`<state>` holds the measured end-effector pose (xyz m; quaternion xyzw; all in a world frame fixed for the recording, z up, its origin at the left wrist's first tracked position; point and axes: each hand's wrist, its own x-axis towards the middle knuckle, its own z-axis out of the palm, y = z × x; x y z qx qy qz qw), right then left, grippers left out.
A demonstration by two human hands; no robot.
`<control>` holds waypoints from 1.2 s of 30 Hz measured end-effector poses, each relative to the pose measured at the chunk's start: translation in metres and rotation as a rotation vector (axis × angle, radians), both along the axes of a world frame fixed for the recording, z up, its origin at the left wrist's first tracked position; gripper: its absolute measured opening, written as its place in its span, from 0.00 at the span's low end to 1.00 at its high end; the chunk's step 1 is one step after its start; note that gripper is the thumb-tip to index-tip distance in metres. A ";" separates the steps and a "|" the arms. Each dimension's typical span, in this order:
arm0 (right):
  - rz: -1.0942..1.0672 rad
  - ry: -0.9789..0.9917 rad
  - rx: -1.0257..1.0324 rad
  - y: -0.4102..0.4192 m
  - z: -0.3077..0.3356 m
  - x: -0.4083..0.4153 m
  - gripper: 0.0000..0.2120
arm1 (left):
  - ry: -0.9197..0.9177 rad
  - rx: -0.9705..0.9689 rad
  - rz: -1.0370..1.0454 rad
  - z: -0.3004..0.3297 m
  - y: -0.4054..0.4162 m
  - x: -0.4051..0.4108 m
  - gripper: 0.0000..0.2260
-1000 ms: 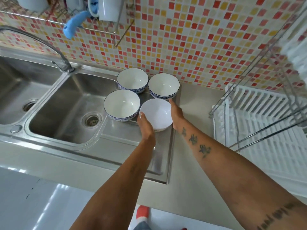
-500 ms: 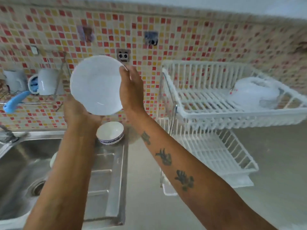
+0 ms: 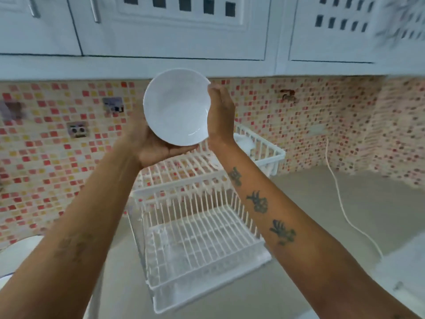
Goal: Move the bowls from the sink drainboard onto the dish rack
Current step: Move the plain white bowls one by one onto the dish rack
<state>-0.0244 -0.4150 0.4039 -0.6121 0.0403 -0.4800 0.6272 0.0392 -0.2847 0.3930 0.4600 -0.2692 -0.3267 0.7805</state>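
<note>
I hold a plain white bowl [image 3: 177, 107] up in front of the wall tiles, tilted so its inside faces me. My left hand [image 3: 149, 146] cups it from below and behind. My right hand [image 3: 220, 116] presses flat against its right rim. Below the bowl stands the white two-tier dish rack [image 3: 197, 229]. Its lower tier shows bare wires. On the upper tier [image 3: 184, 171], behind my right wrist, a white item [image 3: 243, 140] sits, partly hidden. At the far left edge shows the rim of another bowl [image 3: 20, 247], blurred.
White wall cabinets [image 3: 174, 26] hang just above the bowl. The mosaic tile wall carries a socket [image 3: 77, 130]. A white cable [image 3: 340, 199] runs down the wall and across the grey counter [image 3: 322, 203] to the right of the rack.
Both hands lifted the white bowl off the drainboard and carried it up and to the right, now over the rack. My view swung right and upward; the sink is out of sight.
</note>
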 end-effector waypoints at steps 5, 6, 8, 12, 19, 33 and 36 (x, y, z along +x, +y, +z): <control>-0.061 0.044 0.008 -0.072 -0.012 -0.026 0.11 | -0.219 0.145 0.190 0.006 -0.060 0.001 0.28; -0.069 0.038 0.004 -0.083 -0.014 -0.032 0.12 | -0.307 0.192 0.272 0.008 -0.069 -0.001 0.28; -0.066 0.057 -0.040 -0.101 -0.017 -0.040 0.13 | -0.494 0.265 0.402 0.005 -0.087 -0.001 0.30; -0.073 0.163 -0.167 -0.123 -0.019 -0.045 0.09 | -0.887 0.396 0.603 -0.012 -0.119 0.001 0.29; -0.105 0.422 -0.329 -0.148 -0.035 -0.012 0.22 | -1.259 0.635 0.546 -0.044 -0.161 0.013 0.37; -0.144 0.691 -0.422 -0.161 -0.066 0.020 0.18 | -1.335 0.817 0.537 -0.063 -0.177 0.026 0.46; -0.152 0.677 -0.443 -0.160 -0.068 0.020 0.16 | -1.351 0.848 0.536 -0.064 -0.178 0.025 0.48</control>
